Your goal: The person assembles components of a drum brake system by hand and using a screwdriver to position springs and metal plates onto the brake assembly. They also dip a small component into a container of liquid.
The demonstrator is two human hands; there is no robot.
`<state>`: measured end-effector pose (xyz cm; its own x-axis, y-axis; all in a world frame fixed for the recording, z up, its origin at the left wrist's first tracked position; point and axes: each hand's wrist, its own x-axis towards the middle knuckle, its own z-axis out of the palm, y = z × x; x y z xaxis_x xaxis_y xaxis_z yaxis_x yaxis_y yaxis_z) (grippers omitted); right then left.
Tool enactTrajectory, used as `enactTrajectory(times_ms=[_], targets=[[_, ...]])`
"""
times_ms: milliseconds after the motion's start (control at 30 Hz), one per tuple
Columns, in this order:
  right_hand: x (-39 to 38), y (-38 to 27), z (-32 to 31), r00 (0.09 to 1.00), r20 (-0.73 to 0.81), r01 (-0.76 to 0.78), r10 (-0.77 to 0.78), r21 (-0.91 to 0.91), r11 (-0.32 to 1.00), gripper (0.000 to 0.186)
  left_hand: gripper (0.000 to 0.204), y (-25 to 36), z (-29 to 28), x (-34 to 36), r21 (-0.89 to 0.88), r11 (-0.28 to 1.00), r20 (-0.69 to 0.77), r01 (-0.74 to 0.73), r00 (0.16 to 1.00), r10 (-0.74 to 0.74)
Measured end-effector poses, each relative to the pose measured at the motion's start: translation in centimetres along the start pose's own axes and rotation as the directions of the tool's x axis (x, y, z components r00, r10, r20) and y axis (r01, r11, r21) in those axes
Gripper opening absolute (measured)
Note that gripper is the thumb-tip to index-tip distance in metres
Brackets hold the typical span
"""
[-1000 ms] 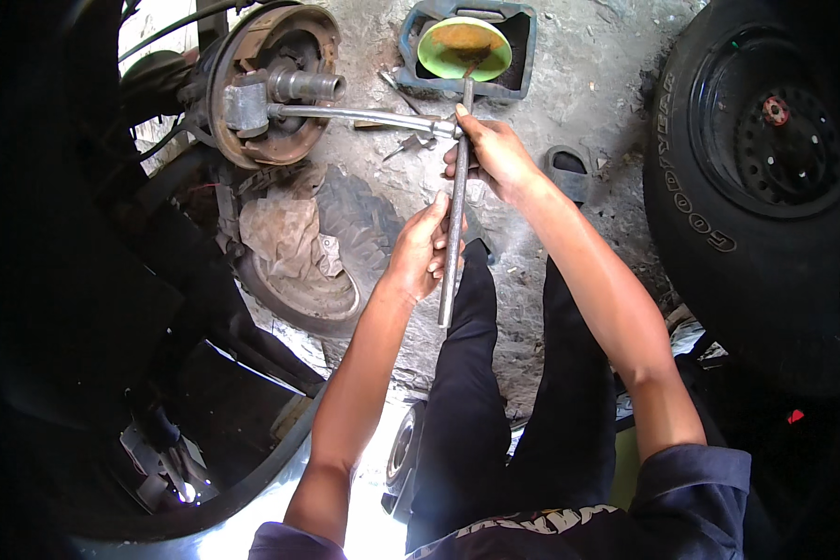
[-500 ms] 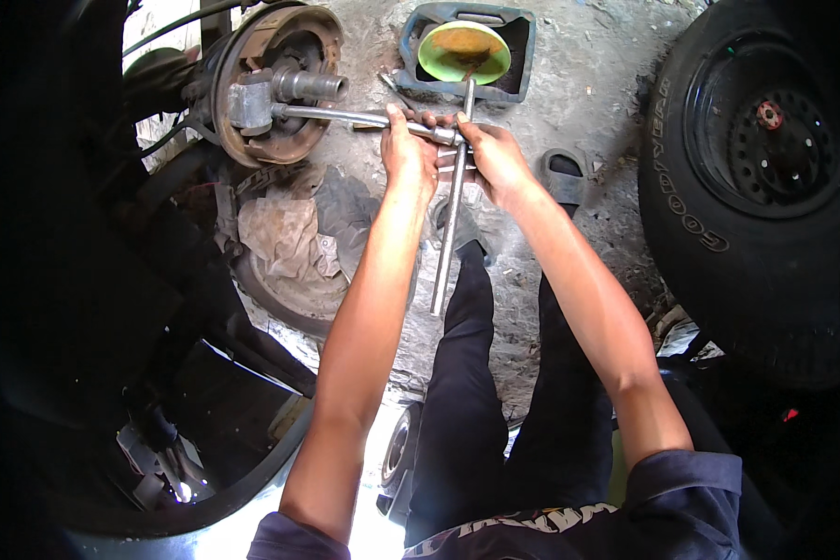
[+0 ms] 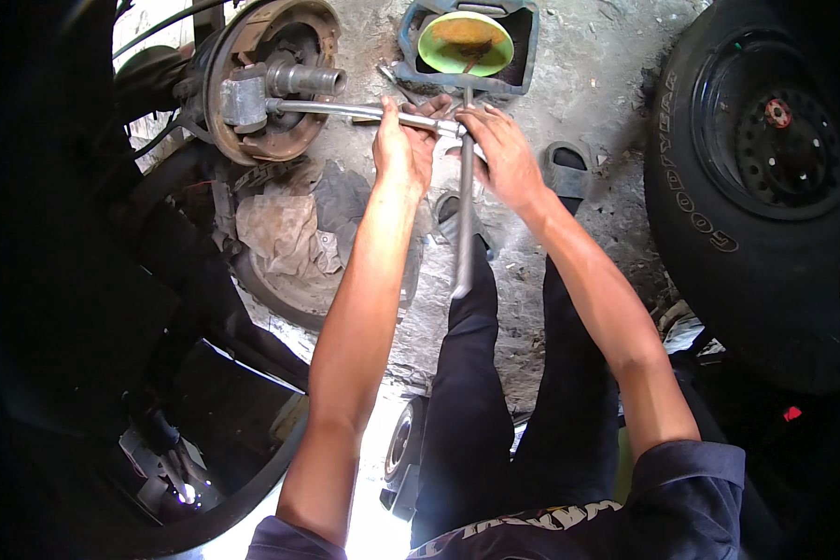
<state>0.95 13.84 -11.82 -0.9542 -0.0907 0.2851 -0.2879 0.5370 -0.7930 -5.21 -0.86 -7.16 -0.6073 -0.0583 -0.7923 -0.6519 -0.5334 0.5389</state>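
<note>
A long steel T-handle wrench (image 3: 345, 110) reaches from a grey metal block (image 3: 245, 103) on the wheel hub assembly (image 3: 238, 140) to my hands. Its far end meets the block beside the bare spindle (image 3: 308, 78). My left hand (image 3: 403, 149) cradles the shaft, thumb up on the near side and fingers beyond it. Over the joint with the crossbar (image 3: 466, 205) lies my right hand (image 3: 506, 154), fingers bent across the top and thumb lower down. The crossbar points toward my legs, its upper end partly hidden by that hand.
A blue-grey tray (image 3: 529, 56) holding a lime-green bowl (image 3: 467, 42) stands at the far side. At right is a large tyre on its rim (image 3: 691, 168). Dirty rags (image 3: 280, 229) lie left of my feet. The dark vehicle body fills the left side.
The crossbar has turned, its near end swinging right and looking blurred. My right hand has shifted from beside the joint to over it, and my left fingers have loosened.
</note>
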Motion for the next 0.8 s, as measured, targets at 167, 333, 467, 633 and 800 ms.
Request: enactTrajectory(times_ms=[167,333,467,633,800], targets=[[3.3,-2.8,-0.4,0.439,0.520,-0.887,0.733,0.381,0.261,0.047,0.042,0.7,-2.3,-0.3,0.141,0.990,0.117,0.004,0.993,-0.021],[3.6,-2.7,-1.7,0.129,0.839,-0.869,0.529,0.353,-0.348,0.057,0.041,1.4,-3.0,-1.2,0.213,0.977,0.160,0.011,0.986,-0.046],[2.7,-3.1,-2.1,0.231,0.721,-0.830,0.653,0.496,-0.254,0.049,0.045,0.9,-2.9,-0.8,0.217,0.975,0.142,-0.050,0.990,0.019],[0.7,-1.5,-3.5,0.966,0.164,-0.150,0.202,-0.280,0.948,0.074,0.045,0.9,-2.2,-0.4,0.212,0.976,0.124,-0.059,0.992,0.033],[0.8,0.7,-1.5,0.991,0.131,-0.021,0.026,-0.037,0.999,0.058,0.042,1.4,-1.4,-0.6,0.207,0.978,0.097,-0.033,0.995,0.013]])
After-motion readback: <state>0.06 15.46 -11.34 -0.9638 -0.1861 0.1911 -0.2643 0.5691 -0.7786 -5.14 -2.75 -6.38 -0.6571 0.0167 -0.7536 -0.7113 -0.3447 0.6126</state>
